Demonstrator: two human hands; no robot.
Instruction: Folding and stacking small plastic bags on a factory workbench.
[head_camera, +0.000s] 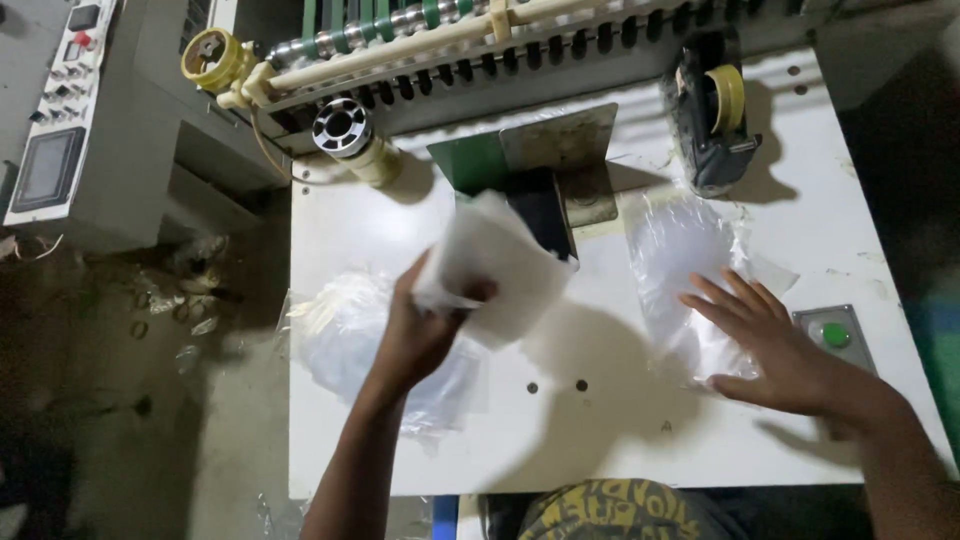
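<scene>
Left hand (425, 325) closed around a sheaf of white translucent sheets (495, 265), lifted off the white table (600, 420) toward twelve o'clock, probably to keep them together. Right hand (775, 345) open and flat at three o'clock, fingers spread on a clear plastic pile (680, 260), seemingly pinning it. Another plastic heap (345, 335) at nine o'clock; tape dispenser (715, 115) at one o'clock; green button (835, 335) just beside the right hand.

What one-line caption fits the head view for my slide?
At a white worktable, the left hand lifts a stack of clear plastic bags while the right hand rests flat on another bag pile.
</scene>
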